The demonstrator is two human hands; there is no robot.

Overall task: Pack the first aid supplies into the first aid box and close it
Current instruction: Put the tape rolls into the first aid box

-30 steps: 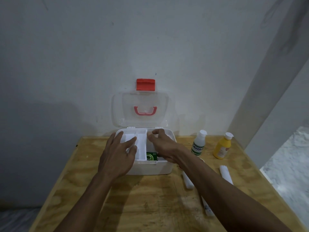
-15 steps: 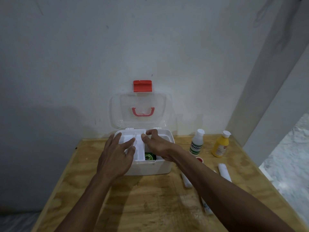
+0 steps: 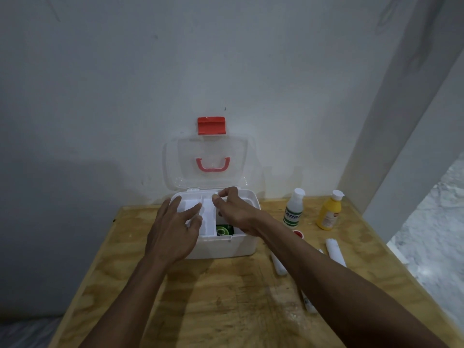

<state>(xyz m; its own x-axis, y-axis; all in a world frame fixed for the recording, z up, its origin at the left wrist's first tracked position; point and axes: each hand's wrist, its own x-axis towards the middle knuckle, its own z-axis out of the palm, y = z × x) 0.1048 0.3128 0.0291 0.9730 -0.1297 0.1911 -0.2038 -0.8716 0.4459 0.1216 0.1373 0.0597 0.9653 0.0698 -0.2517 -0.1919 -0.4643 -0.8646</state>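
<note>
The white first aid box [image 3: 226,248] stands open at the table's back, its clear lid [image 3: 211,162] with pink handle and red latch leaning against the wall. A white divided inner tray [image 3: 208,217] sits in the box's left part. My left hand [image 3: 173,229] lies over the tray's left side, fingers spread. My right hand [image 3: 233,212] pinches the tray's far edge near the middle. A green item [image 3: 223,231] shows inside the box beside the tray. To the right stand a white bottle [image 3: 293,209] and a yellow bottle [image 3: 329,212].
A wooden table [image 3: 226,297] holds a small red-capped item [image 3: 298,233] and white rolls [image 3: 335,251] [image 3: 278,263] right of the box; another white tube [image 3: 307,301] lies partly under my right forearm. A wall stands behind, a white post at right.
My right hand has slid a little to the left along the tray's far edge. My left hand stays on the tray. The camera has shifted slightly.
</note>
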